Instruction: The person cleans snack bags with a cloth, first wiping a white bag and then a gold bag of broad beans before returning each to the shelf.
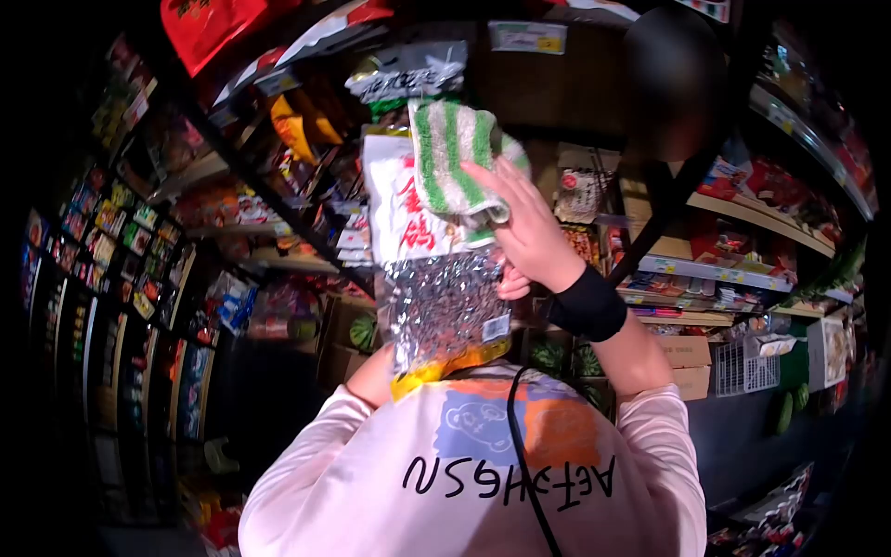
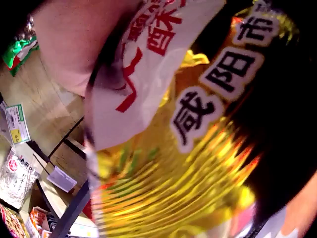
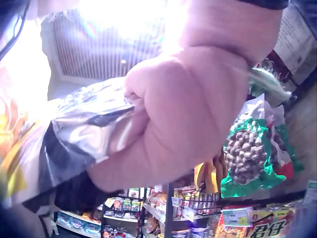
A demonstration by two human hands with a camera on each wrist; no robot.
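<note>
A large bag of dark seeds (image 1: 436, 302), white with red lettering above and a yellow band below, stands upright before the chest. My left hand (image 2: 69, 44) holds it from behind; the bag covers most of that hand in the head view. The bag's other face shows gold foil (image 2: 173, 183) with dark characters in the left wrist view. Against the upper front lies a green-and-white striped cloth (image 1: 450, 153), gripped by my right hand (image 1: 534, 232), with the fingers stretched across it. The right wrist view shows the right hand beside the bag's silvery side.
Shelves of packets surround the person. A grey-and-green packet (image 1: 408, 79) is behind the bag's top, with a red package (image 1: 209, 28) at upper left. To the right are a shelf ledge (image 1: 715, 274), cardboard box (image 1: 687, 353) and white wire basket (image 1: 747, 371). Watermelons (image 1: 557, 357) lie below.
</note>
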